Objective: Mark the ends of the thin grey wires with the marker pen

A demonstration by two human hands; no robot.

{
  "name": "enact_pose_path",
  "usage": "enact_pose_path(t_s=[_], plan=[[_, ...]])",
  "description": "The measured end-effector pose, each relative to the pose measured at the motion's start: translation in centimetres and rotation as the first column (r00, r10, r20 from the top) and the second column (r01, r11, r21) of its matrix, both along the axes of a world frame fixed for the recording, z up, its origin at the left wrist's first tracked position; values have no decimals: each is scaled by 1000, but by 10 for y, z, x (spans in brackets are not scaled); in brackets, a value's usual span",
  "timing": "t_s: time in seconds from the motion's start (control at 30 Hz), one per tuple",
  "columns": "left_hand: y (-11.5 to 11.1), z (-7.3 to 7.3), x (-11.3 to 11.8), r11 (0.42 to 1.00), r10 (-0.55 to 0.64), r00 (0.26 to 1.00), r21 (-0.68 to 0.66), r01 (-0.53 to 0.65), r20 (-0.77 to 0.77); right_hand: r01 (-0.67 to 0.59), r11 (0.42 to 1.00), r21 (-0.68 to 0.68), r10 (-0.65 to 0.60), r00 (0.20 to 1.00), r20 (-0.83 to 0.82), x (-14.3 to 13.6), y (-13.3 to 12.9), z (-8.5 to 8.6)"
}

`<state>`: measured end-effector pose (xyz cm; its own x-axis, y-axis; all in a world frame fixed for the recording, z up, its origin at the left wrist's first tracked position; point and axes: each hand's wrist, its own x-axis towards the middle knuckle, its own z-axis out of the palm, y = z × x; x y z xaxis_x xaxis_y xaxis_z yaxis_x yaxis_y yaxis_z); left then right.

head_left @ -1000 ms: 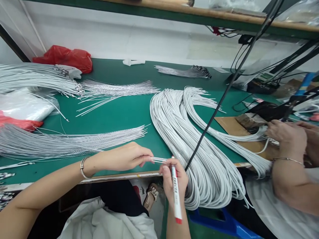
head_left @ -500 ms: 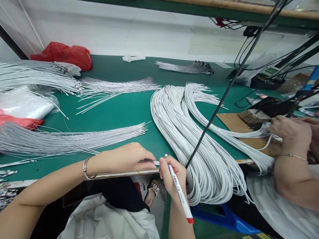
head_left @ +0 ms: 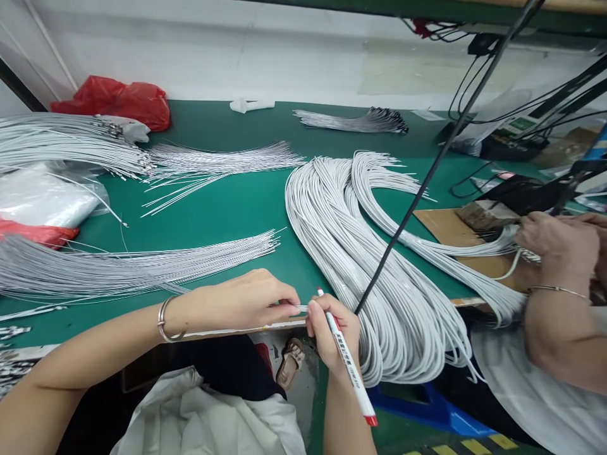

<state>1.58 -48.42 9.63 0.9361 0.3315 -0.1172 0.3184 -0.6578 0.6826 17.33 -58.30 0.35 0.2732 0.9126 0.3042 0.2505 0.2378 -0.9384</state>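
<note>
At the front edge of the green table, my left hand (head_left: 263,300) pinches a few thin white wires (head_left: 302,308) between thumb and fingertips. The short stretch of wire that shows runs across to my right hand (head_left: 334,328), whose thumb and finger close at its other end. A white marker pen (head_left: 351,366) with red ends rests in the grip of my right hand, slanting down past the wrist. Beyond my left hand lies a bundle of thin grey wires (head_left: 213,262). A thick looped bundle of white cables (head_left: 379,272) hangs over the edge beside my right hand.
A co-worker's hands (head_left: 559,243) work at the right over brown cardboard (head_left: 441,227). A black cord (head_left: 412,208) slants across the view. More wire bundles (head_left: 222,158) lie farther back, near a red plastic bag (head_left: 123,104) and a clear bag (head_left: 52,196).
My right hand has shifted slightly right with the marker, and a little more wire shows between my hands. The whole view has moved slightly.
</note>
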Motion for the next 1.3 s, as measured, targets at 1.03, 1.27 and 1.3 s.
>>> enact_pose_path(t_s=[1.03,1.27,1.3], plan=[[16,2,18,956,182,983,-231,-182,-18,224,909,352,-327,906,268,-26,4,-17],[17,-1,18,954,152,988,-260,-152,-23,226,913,340,-318,916,245,-26,0,-17],[17,-1,18,952,151,988,-266,-152,-25,227,914,336,-316,918,240,-27,0,-17]])
